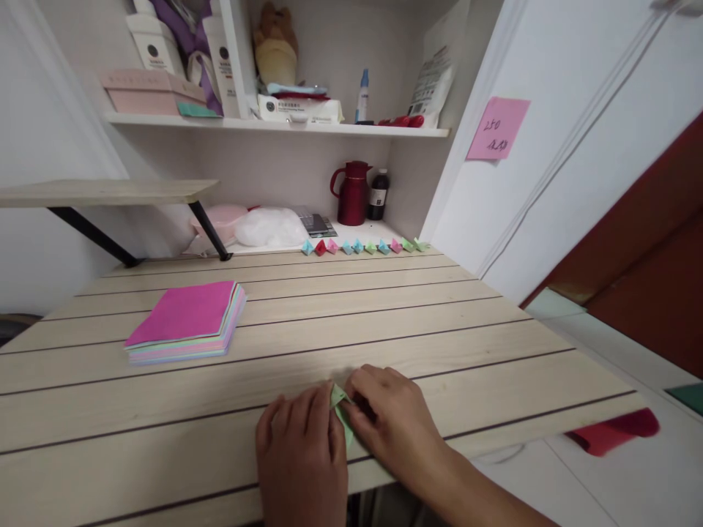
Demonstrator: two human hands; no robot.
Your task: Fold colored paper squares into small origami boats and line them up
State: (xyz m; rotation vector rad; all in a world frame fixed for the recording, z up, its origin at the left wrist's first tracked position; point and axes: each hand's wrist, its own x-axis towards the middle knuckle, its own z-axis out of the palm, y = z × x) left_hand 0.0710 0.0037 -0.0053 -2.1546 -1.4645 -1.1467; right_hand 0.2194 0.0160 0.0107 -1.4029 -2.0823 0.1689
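A small piece of light green folded paper is between my two hands, close to the table's front edge. My left hand lies over its left side, with fingers together and the thumb along the paper. From the right, my right hand pinches the paper's upper right part between curled fingers and thumb. My fingers cover much of the paper, so its full shape is hidden. Farther left sits a stack of square coloured paper, a magenta sheet on top.
Along the table's back edge stands a row of several small folded paper pieces. Behind them are a dark red jug and a dark bottle. A raised wooden shelf on black legs stands at the back left.
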